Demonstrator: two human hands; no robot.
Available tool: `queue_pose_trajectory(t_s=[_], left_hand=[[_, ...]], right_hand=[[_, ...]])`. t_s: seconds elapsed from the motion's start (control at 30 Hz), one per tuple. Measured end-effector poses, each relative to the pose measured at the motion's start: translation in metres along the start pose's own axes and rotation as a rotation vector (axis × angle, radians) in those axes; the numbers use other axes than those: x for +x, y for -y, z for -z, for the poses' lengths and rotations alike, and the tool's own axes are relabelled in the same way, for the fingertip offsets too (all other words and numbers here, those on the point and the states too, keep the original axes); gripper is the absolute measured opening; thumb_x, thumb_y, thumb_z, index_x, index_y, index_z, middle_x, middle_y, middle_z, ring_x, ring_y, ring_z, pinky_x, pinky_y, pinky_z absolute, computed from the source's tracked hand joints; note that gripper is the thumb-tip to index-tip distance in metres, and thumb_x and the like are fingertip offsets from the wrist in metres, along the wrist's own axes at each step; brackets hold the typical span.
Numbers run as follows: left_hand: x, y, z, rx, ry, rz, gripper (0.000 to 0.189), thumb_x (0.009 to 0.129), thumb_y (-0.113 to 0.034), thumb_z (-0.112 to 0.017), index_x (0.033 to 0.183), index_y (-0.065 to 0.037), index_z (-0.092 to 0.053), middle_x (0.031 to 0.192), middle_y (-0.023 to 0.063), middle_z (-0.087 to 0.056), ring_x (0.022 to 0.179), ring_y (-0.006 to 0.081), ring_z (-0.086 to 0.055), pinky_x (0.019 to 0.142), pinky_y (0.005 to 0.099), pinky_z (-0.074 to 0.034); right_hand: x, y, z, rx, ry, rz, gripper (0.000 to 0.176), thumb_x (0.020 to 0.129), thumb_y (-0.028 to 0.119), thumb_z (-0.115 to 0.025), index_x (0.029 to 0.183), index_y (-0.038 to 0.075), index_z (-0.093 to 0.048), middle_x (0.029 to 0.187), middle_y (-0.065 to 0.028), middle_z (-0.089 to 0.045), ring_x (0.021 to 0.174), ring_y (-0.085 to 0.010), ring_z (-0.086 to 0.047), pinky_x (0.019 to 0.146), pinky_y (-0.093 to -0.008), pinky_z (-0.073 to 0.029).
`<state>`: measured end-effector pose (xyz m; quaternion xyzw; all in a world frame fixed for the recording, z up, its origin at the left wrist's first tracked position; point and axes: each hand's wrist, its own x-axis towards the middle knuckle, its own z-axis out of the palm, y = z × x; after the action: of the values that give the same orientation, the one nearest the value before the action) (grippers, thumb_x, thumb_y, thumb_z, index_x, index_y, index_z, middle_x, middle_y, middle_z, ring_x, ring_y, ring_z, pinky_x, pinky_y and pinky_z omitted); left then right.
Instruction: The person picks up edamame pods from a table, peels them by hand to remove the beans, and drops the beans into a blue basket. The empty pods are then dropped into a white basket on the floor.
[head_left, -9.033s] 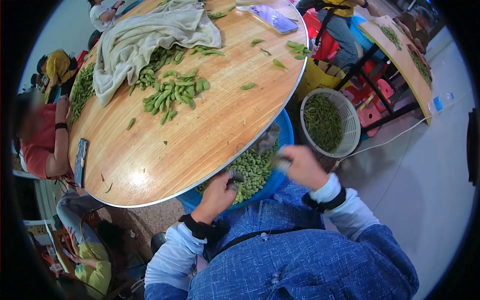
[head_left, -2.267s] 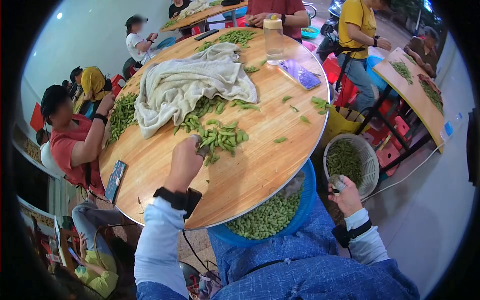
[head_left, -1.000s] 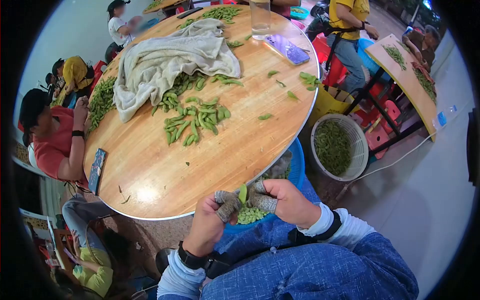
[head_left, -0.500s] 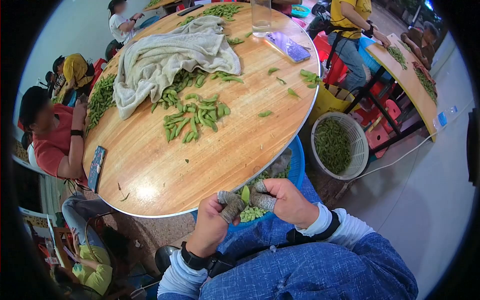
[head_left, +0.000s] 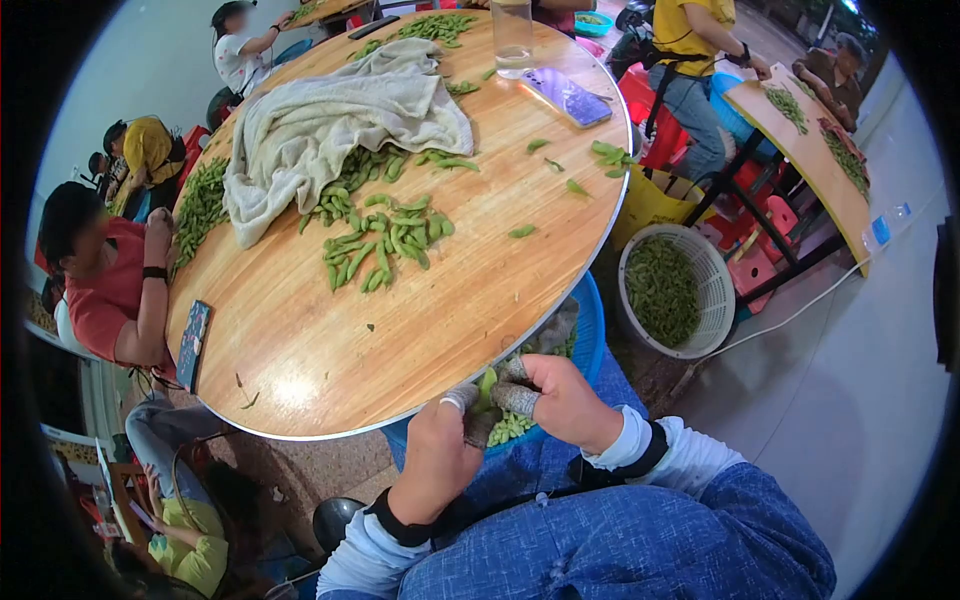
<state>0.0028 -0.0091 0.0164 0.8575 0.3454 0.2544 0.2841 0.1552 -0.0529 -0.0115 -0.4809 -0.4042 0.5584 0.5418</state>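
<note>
A green edamame pod [head_left: 487, 385] is pinched between the fingertips of my left hand [head_left: 438, 460] and my right hand [head_left: 570, 405]. Grey wraps cover the thumbs and some fingers of both hands, hiding part of the pod. Directly below, a blue basin [head_left: 592, 335] sits at my lap, holding shelled beans [head_left: 512, 428] and a grey cloth partly under the table edge. On the round wooden table [head_left: 450, 320], a loose heap of pods [head_left: 388, 240] lies in front of a crumpled beige towel [head_left: 340, 125], with more pods under the towel's edge.
A phone [head_left: 566, 97] and a clear glass [head_left: 512, 45] stand at the far right of the table; a dark patterned phone [head_left: 194, 345] lies at its left edge. A white basket [head_left: 712, 300] of pods is on the floor to the right. Several people sit or stand around.
My left hand has turned so its back shows more, and its fingers cover more of the pod's lower part. The view has shifted slightly.
</note>
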Motion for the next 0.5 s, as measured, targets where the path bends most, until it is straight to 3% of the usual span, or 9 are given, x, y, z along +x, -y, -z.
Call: queue_pose_trajectory(t_s=[0.1, 0.2, 0.3, 0.4, 0.5], left_hand=[[-0.002, 0.001, -0.004, 0.138, -0.035, -0.102, 0.032, 0.066, 0.002, -0.062, 0.096, 0.005, -0.052, 0.08, 0.0213, -0.057, 0.073, 0.0365, -0.057, 0.064, 0.0378, -0.047], [-0.005, 0.012, -0.013, 0.095, -0.097, -0.159, 0.027, 0.069, 0.003, -0.057, 0.095, 0.003, -0.054, 0.08, 0.0212, -0.057, 0.077, 0.0346, -0.057, 0.065, 0.0364, -0.047], [-0.004, 0.005, -0.014, -0.245, -0.085, 0.037, 0.019, 0.075, -0.002, -0.056, 0.093, 0.001, -0.056, 0.079, 0.0186, -0.058, 0.076, 0.0308, -0.058, 0.066, 0.036, -0.046], [-0.007, 0.007, -0.01, -0.553, -0.01, 0.198, 0.015, 0.084, -0.014, -0.049, 0.089, 0.0, -0.055, 0.073, 0.0063, -0.056, 0.059, 0.0146, -0.052, 0.049, 0.0269, -0.04], [-0.011, 0.019, -0.008, -0.918, 0.135, 0.39, 0.016, 0.086, -0.015, -0.047, 0.09, -0.002, -0.055, 0.072, 0.0031, -0.054, 0.055, 0.0114, -0.048, 0.047, 0.0233, -0.037]], right_hand=[[-0.003, 0.01, 0.002, -0.086, 0.048, -0.04, 0.015, 0.082, 0.006, -0.054, 0.096, -0.002, -0.056, 0.089, -0.0008, -0.06, 0.08, -0.0072, -0.052, 0.072, -0.0237, -0.043], [-0.004, 0.014, 0.002, -0.108, 0.074, 0.038, 0.015, 0.083, 0.006, -0.055, 0.095, -0.002, -0.056, 0.087, -0.0009, -0.06, 0.08, -0.0073, -0.051, 0.072, -0.0236, -0.043], [-0.005, 0.011, 0.001, -0.032, 0.085, 0.106, 0.014, 0.083, 0.008, -0.055, 0.093, -0.002, -0.057, 0.088, -0.0028, -0.06, 0.081, -0.0078, -0.052, 0.071, -0.0243, -0.043], [-0.006, 0.016, -0.001, -0.027, 0.112, 0.192, 0.013, 0.08, 0.003, -0.055, 0.092, -0.003, -0.056, 0.086, -0.0043, -0.059, 0.077, -0.0074, -0.05, 0.067, -0.0252, -0.043], [-0.005, 0.018, 0.008, -0.273, 0.197, 0.367, 0.014, 0.081, 0.003, -0.054, 0.093, -0.003, -0.056, 0.089, -0.0049, -0.06, 0.079, -0.0082, -0.052, 0.069, -0.0255, -0.043]])
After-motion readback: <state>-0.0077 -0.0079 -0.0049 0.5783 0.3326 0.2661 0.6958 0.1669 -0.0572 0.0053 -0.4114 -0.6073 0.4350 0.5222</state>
